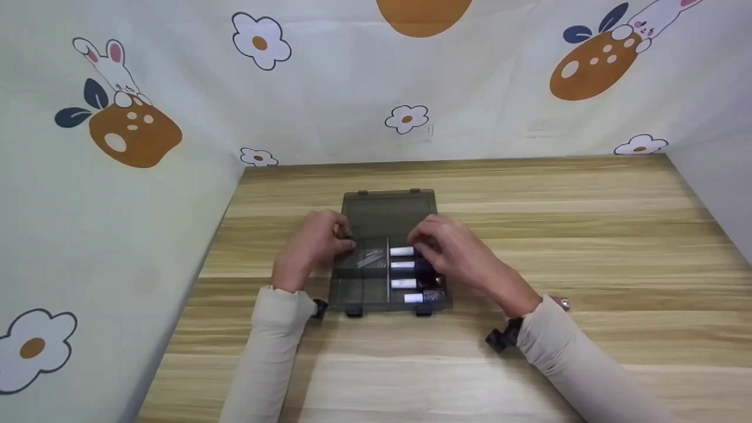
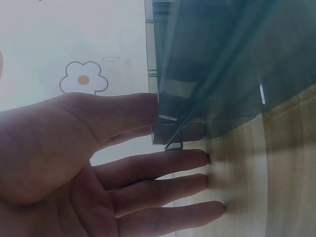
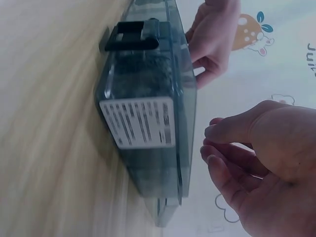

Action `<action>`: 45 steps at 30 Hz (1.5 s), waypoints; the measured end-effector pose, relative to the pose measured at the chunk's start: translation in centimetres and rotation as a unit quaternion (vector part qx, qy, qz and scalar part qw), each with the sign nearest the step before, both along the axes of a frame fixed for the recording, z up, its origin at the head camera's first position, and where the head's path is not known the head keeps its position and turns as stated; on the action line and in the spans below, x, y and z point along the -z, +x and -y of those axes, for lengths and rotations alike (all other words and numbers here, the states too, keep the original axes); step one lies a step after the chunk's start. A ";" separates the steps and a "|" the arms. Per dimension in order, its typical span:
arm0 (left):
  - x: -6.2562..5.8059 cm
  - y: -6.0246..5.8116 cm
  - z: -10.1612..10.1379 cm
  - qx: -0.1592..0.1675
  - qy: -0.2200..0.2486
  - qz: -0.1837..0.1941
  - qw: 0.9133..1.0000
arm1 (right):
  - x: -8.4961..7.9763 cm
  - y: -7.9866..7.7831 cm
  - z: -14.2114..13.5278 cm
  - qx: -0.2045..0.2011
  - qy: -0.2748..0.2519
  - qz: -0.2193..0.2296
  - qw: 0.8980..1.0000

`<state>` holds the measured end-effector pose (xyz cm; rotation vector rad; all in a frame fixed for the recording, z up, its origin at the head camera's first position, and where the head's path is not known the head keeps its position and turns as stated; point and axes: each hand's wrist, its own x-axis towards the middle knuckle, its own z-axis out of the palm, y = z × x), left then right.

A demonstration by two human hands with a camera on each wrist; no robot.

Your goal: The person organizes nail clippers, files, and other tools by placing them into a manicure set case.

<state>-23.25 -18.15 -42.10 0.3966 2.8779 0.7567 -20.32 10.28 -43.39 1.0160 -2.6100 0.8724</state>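
Observation:
A smoky see-through storage box (image 1: 358, 292) lies on the table with its lid (image 1: 388, 205) folded back. In its right compartment lie several small bottles, like nail polish, with white caps (image 1: 403, 284) and dark bodies. My left hand (image 1: 314, 241) pinches the box's left wall between thumb and index finger; the other fingers (image 2: 163, 192) stretch out below it in the left wrist view. Over the right side, at the farthest bottle, hovers my right hand (image 1: 461, 252). Its thumb and fingers are loosely curled, with nothing visible between them in the right wrist view.
Clear plastic strips (image 1: 371, 258) lie in the left compartment beside the divider (image 1: 388, 276). Black latches (image 1: 423, 311) line the box's near edge. A small object with a shiny end (image 1: 565, 304) sticks out from behind the right sleeve. A printed cloth (image 1: 329, 88) borders the wooden table.

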 end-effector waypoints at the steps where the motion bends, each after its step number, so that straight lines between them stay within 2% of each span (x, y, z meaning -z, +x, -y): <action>1: 0.0 0.0 0.0 0.000 0.001 0.001 1.000 | -0.1 0.0 -0.2 0.001 -0.001 0.001 1.000; 15: 0.0 -0.1 0.0 -0.003 0.008 0.012 1.000 | -0.1 0.3 -3.9 0.042 0.003 0.050 0.998; 21: 0.1 0.0 0.0 -0.010 0.008 0.015 1.000 | 0.0 0.3 -5.4 0.049 0.009 0.046 0.998; 29: 0.1 0.0 0.0 -0.006 -0.005 -0.004 1.000 | 0.0 0.6 -7.0 0.057 0.014 0.032 0.998; 34: 0.0 0.1 0.0 -0.007 0.003 -0.001 1.000 | 0.2 0.9 -8.1 0.063 0.020 0.042 0.997; 45: 0.0 0.1 0.0 -0.004 0.010 0.003 1.000 | 1.1 1.8 -10.6 0.080 0.042 0.031 0.995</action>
